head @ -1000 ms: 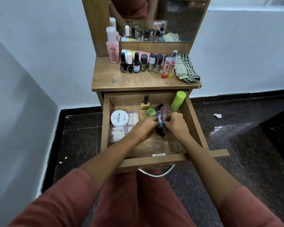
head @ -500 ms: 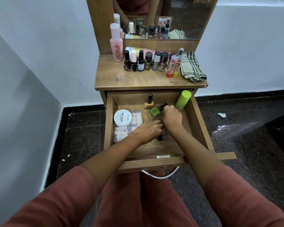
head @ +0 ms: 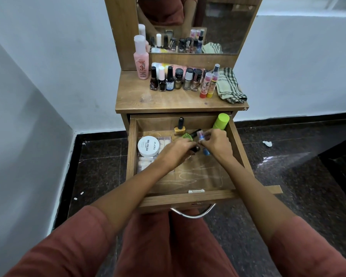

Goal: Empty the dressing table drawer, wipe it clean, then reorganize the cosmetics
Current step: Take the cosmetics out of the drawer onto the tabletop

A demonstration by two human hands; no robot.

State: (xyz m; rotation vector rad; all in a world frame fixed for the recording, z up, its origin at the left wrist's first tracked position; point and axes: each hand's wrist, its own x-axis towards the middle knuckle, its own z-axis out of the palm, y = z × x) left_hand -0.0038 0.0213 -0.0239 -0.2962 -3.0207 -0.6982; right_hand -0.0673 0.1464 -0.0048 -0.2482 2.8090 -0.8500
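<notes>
— What is changing in the open wooden drawer (head: 236,140)?

— The right hand (head: 215,141) is now pinching a small blue-capped bottle (head: 201,136) at twelve o'clock; the left hand (head: 178,149) is gripping a dark bottle (head: 196,148). Emptying is continuing.

Both forearms enter from the lower corners of the frame and converge at centre, bare below rust-red sleeves. Left hand (head: 178,149): palm down, fingers curled in a closed grip, contents mostly hidden. Right hand (head: 216,141): fingers bent, fingertips (head: 203,136) pinched together. The two hands nearly touch.
</notes>
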